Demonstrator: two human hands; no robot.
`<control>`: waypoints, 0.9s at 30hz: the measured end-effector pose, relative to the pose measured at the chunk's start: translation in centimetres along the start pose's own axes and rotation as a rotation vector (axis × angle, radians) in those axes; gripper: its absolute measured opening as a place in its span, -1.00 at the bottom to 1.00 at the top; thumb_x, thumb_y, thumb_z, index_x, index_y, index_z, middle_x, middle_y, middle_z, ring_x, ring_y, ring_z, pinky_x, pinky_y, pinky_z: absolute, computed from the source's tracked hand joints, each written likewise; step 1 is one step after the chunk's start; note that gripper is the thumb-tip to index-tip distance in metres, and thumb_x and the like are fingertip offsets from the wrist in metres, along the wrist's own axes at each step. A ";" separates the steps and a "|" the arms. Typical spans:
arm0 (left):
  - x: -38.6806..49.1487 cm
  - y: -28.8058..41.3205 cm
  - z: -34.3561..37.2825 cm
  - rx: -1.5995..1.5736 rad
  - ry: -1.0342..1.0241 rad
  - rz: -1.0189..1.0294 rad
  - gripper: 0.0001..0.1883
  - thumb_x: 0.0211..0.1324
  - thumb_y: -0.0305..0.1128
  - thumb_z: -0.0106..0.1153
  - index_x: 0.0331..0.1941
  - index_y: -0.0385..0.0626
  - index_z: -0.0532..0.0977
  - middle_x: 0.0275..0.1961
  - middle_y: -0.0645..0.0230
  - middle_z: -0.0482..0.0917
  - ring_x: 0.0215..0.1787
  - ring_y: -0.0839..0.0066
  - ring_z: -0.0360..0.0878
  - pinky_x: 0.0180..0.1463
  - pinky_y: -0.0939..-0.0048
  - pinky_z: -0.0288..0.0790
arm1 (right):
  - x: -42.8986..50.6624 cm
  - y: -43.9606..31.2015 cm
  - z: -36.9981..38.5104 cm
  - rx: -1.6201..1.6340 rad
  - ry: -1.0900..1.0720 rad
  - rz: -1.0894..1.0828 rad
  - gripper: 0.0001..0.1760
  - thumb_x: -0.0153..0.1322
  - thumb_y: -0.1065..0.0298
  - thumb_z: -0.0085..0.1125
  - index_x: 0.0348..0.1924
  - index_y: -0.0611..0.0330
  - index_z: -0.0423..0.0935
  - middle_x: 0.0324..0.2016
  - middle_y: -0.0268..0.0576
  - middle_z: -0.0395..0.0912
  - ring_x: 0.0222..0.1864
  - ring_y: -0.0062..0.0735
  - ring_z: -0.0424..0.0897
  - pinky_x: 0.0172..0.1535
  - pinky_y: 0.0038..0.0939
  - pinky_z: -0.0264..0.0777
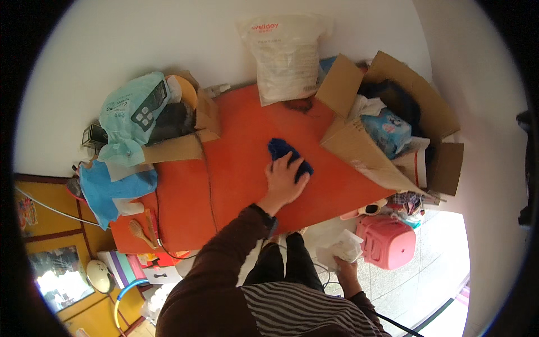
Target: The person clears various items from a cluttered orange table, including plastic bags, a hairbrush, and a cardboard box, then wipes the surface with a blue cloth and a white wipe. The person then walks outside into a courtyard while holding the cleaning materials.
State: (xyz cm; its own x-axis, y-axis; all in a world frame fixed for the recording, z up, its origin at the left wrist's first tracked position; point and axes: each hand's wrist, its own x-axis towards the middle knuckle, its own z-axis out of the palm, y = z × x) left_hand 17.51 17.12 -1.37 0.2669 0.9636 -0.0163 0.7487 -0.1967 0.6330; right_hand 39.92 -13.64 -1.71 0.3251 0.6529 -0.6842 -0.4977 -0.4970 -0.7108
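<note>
My left hand [285,182] lies over a dark blue cloth [278,147] on the orange-red tabletop [248,126]. Its fingers are spread across the cloth and press it against the surface. Lower down, beyond the table's front edge, my right hand [348,271] grips a crumpled whitish plastic bag [344,247]. What the bag contains, if anything, cannot be made out.
Open cardboard boxes flank the tabletop, a left one [181,149] and a right one [358,156], both filled. A white plastic package [288,63] stands against the wall. A black cable [209,181] crosses the left side, near a wooden hairbrush [140,231]. Pink stools [387,242] stand below right.
</note>
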 end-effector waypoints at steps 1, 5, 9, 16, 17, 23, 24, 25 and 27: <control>2.0 -0.4 -1.1 -0.153 -0.032 -0.027 -0.43 0.18 -0.05 0.14 0.20 -0.12 0.44 0.31 -0.05 0.40 0.33 0.01 0.33 0.32 -0.04 0.19 | 0.5 -0.5 -0.3 -0.012 -0.022 -0.018 -0.45 0.33 0.68 0.17 0.20 0.24 0.42 0.07 -0.15 0.54 0.09 -0.27 0.55 0.16 -0.27 0.45; 17.3 -4.2 -9.2 -0.156 0.542 -0.263 -0.17 -0.04 -0.08 0.43 0.21 -0.43 0.34 0.24 -0.19 0.42 0.28 -0.08 0.39 0.34 0.01 0.26 | 1.7 -2.7 -2.1 -0.008 -0.072 -0.057 -0.44 0.34 0.67 0.19 0.21 0.23 0.40 0.07 -0.16 0.54 0.09 -0.28 0.55 0.16 -0.27 0.44; 26.0 -4.5 -13.5 -0.524 0.677 -0.210 -0.03 -0.11 -0.12 0.54 0.27 -0.42 0.20 0.21 -0.10 0.47 0.28 0.13 0.43 0.28 0.20 0.39 | 2.2 -4.3 -3.8 -0.107 0.007 -0.014 -0.44 0.35 0.67 0.18 0.22 0.20 0.39 0.06 -0.16 0.54 0.08 -0.29 0.55 0.15 -0.27 0.45; 25.2 -3.2 -14.3 -0.904 0.410 -0.182 -0.64 0.17 -0.34 0.35 -0.04 -0.20 0.45 -0.07 0.32 0.57 -0.04 0.51 0.50 -0.01 0.41 0.40 | 2.4 -5.8 -3.6 -0.108 -0.054 -0.012 -0.50 0.37 0.60 0.20 0.19 0.26 0.42 0.06 -0.15 0.54 0.08 -0.30 0.54 0.13 -0.31 0.46; 24.8 -3.2 -13.9 -1.002 0.474 -0.096 -0.71 0.19 -0.36 0.33 -0.11 -0.19 0.46 -0.11 0.34 0.58 -0.11 0.55 0.51 -0.10 0.44 0.39 | 2.4 -5.9 -3.3 -0.151 -0.082 -0.033 -0.51 0.37 0.59 0.20 0.19 0.27 0.42 0.06 -0.14 0.55 0.08 -0.29 0.54 0.13 -0.32 0.46; 17.8 -4.0 -13.2 -1.422 0.650 0.070 -0.86 0.31 -0.53 0.10 -0.08 -0.14 0.45 -0.06 0.43 0.56 0.01 0.57 0.49 0.08 0.43 0.37 | 2.9 -5.8 -2.5 -0.317 -0.120 -0.050 -0.42 0.34 0.65 0.22 0.22 0.23 0.39 0.07 -0.14 0.55 0.10 -0.29 0.55 0.16 -0.28 0.47; 15.5 -4.2 -13.6 -1.463 0.675 0.127 -0.82 0.32 -0.54 0.09 -0.03 -0.14 0.45 -0.01 0.42 0.55 0.05 0.54 0.49 0.14 0.40 0.37 | 3.0 -5.5 -2.4 -0.317 -0.112 -0.021 -0.42 0.33 0.64 0.24 0.22 0.23 0.39 0.07 -0.14 0.55 0.11 -0.30 0.55 0.17 -0.29 0.45; 13.1 -4.3 -14.0 -1.500 0.696 0.237 -0.78 0.32 -0.55 0.08 0.02 -0.14 0.44 0.03 0.41 0.55 0.08 0.52 0.49 0.19 0.37 0.36 | 3.0 -5.3 -2.4 -0.278 -0.122 -0.011 -0.42 0.32 0.62 0.25 0.22 0.24 0.39 0.07 -0.14 0.55 0.12 -0.31 0.54 0.17 -0.29 0.45; 8.5 -4.4 -15.1 -1.472 0.724 0.259 -0.70 0.33 -0.57 0.06 0.11 -0.12 0.41 0.13 0.38 0.52 0.17 0.47 0.46 0.30 0.31 0.31 | 3.1 -4.9 -2.0 -0.205 -0.152 0.020 -0.41 0.32 0.59 0.28 0.22 0.25 0.39 0.08 -0.15 0.55 0.13 -0.33 0.53 0.18 -0.30 0.43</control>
State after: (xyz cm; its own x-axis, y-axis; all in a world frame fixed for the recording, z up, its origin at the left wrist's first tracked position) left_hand 7.32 28.87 7.39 -0.3491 0.8968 0.2717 -0.5567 -0.4317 0.7097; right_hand 44.98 -10.39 -0.67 0.1842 0.7128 -0.6767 -0.3243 -0.6058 -0.7265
